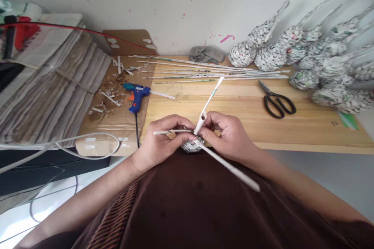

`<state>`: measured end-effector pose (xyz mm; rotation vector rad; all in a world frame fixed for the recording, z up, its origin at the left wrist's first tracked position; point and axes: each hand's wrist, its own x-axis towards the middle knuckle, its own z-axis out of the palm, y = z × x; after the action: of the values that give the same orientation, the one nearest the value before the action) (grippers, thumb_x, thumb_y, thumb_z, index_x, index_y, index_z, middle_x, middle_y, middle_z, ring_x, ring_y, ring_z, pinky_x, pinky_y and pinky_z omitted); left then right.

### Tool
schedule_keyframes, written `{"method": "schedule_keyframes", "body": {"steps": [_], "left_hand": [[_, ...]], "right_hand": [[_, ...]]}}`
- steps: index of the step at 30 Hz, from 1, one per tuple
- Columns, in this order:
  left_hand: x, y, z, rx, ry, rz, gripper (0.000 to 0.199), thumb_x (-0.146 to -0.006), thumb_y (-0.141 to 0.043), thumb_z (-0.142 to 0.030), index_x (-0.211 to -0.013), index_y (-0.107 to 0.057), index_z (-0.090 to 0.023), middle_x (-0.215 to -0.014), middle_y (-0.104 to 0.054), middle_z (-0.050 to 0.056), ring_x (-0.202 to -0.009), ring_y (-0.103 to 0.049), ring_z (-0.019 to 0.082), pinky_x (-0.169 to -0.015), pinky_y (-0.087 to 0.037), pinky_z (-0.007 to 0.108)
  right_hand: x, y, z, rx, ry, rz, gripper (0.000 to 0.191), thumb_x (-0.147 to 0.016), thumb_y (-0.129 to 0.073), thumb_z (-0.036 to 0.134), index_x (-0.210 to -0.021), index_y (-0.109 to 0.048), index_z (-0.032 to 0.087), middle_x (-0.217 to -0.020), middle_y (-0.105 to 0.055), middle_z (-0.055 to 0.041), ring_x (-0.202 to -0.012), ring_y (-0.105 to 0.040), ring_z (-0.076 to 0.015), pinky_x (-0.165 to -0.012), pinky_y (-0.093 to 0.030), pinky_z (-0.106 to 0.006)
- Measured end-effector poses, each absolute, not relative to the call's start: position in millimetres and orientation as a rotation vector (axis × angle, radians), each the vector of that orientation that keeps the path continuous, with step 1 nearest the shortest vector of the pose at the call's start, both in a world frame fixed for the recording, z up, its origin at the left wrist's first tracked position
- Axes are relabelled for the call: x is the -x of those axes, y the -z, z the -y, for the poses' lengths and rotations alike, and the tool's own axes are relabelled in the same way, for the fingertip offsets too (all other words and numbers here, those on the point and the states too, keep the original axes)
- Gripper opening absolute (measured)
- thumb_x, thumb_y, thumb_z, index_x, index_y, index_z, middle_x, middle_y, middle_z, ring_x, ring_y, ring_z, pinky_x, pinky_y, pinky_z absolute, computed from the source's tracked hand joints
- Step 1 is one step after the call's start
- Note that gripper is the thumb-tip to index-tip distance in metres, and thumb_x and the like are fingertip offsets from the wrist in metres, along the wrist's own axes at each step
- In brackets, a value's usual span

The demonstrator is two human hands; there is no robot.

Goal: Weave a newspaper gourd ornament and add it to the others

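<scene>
A small woven ball of rolled newspaper (192,146) sits against the brown shirt at the table's front edge, its upper part covered by fingers. From its top rises a short, thicker paper tube (200,123), and thin paper sticks point left, up and lower right (233,169). My left hand (166,140) is closed on the ball's left side, thumb and fingers pinching at the base of a stick. On the other side my right hand (226,134) pinches the paper beside the tube, its thumb against the weave.
Several long paper sticks (210,71) lie across the table (175,113). A blue glue gun (138,96) rests at left near stacked newspapers (67,81). Black scissors (276,101) lie at right, before several woven paper pieces (270,57). A grey cloth (206,53) lies by the wall.
</scene>
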<state>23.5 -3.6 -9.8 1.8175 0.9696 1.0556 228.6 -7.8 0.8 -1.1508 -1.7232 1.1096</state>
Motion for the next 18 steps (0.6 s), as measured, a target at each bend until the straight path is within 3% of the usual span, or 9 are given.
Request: {"method": "schedule_keyframes", "body": {"steps": [11,18], "left_hand": [[-20.0,13.5,7.8,-1.837,-1.014,-0.950,0.002,-0.093,-0.066,-0.019,-0.094,-0.067,-0.018,-0.090,-0.071,0.006,-0.085,-0.069,0.018,-0.080,-0.056,0.031],[-20.9,13.2,7.2,-1.892,-1.081,-0.873,0.018,-0.082,-0.079,-0.014,-0.094,-0.069,-0.019,-0.087,-0.071,0.004,-0.080,-0.068,0.016,-0.074,-0.055,0.029]], "right_hand": [[-235.4,8.0,5.3,1.012,-1.406,1.573,0.013,-0.086,-0.071,0.023,-0.079,-0.062,0.017,-0.070,-0.062,0.0012,-0.063,-0.056,-0.0112,-0.059,-0.047,-0.023],[-234.0,2.8,7.5,1.092,-1.352,1.656,0.007,-0.086,-0.068,0.021,-0.080,-0.065,0.016,-0.072,-0.066,-0.0002,-0.064,-0.059,-0.0121,-0.058,-0.047,-0.023]]}}
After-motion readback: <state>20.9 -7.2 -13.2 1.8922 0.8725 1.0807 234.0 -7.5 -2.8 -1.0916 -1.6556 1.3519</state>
